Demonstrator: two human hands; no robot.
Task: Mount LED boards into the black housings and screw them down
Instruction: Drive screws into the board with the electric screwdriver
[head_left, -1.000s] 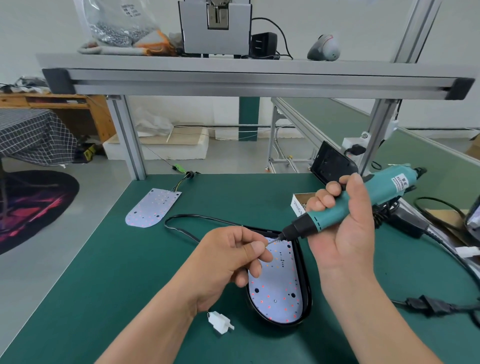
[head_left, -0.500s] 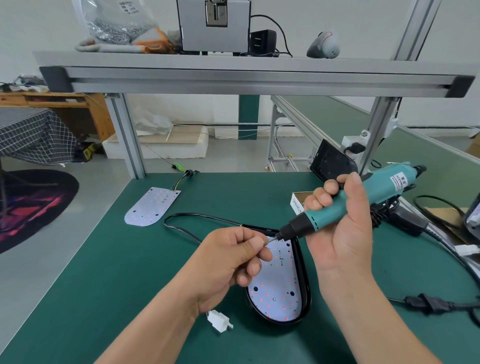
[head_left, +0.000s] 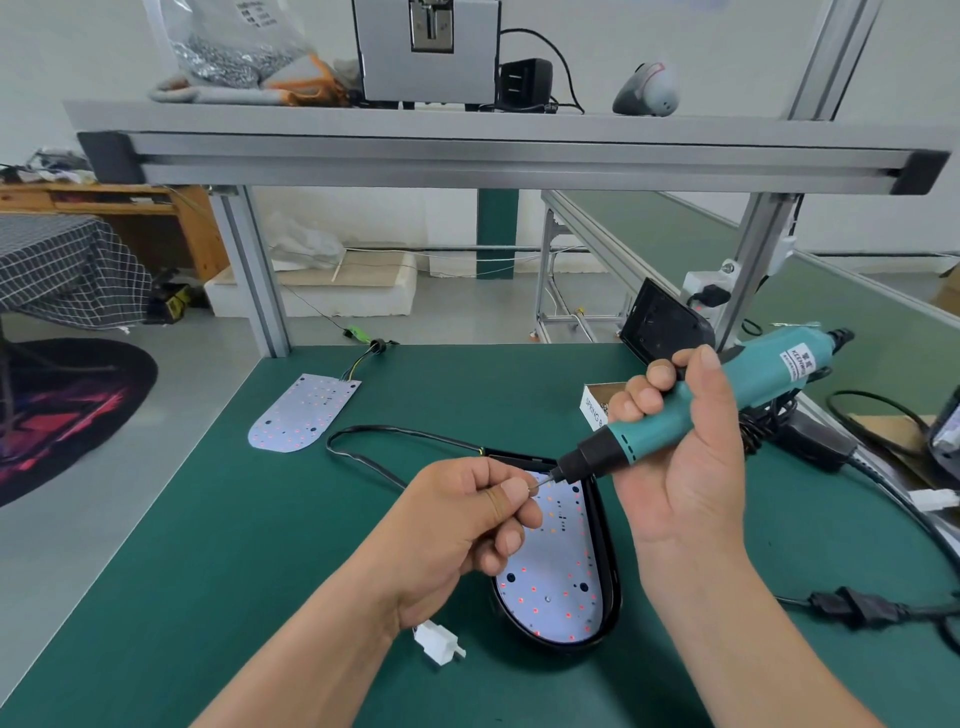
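LED board (head_left: 556, 582) sits in the black housing (head_left: 561, 646), unmoved. Your left hand (head_left: 467, 525) still pinches what looks like a screw at the bit. Your right hand (head_left: 685, 467) grips the screwdriver (head_left: 675, 415), barely shifted. Judged: loading, nothing driven yet. Spare board (head_left: 301, 413) lies beyond.

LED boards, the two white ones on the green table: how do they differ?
The loose LED board lies bare on the table; the housed LED board sits inside a black housing. The loose one lies untouched at the far left; over the housed one the right hand grips a screwdriver and the left hand pinches its bit. Both are white, red-dotted, rounded at one end.
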